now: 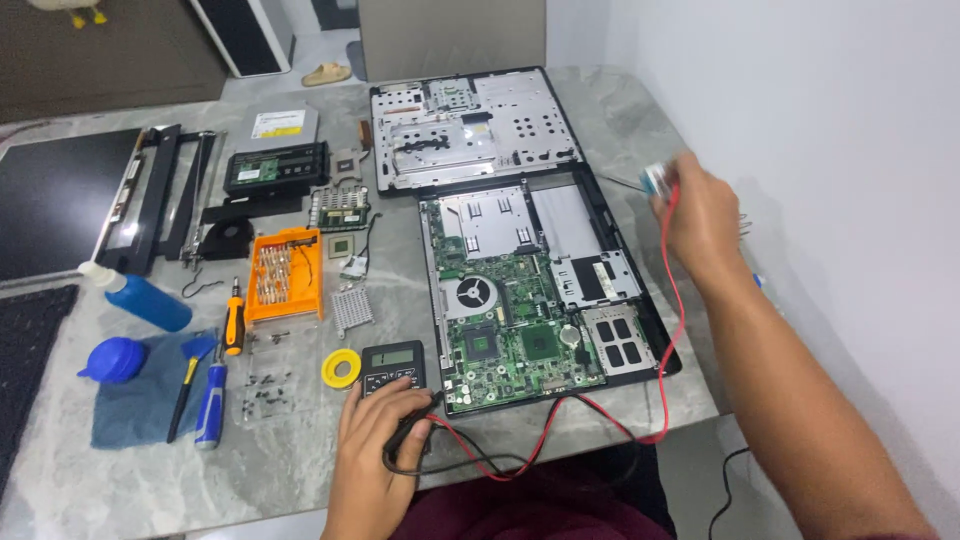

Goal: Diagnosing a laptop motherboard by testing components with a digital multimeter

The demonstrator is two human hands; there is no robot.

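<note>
At the table's near edge my left hand (375,440) pinches a black probe (408,432) beside the multimeter (392,366), while my right hand (700,215) grips a small blurred object (655,180) near the right edge.

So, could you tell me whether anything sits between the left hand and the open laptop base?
Nothing solid does. The left hand rests on the multimeter right beside the laptop base; only the red and black leads trail along the table edge between them.

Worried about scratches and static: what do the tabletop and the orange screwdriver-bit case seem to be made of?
The tabletop looks like polished marble or a marble-look laminate: grey with pale veining and a soft sheen. The orange bit case looks like moulded plastic: uniform bright colour, smooth matte surface.
</note>
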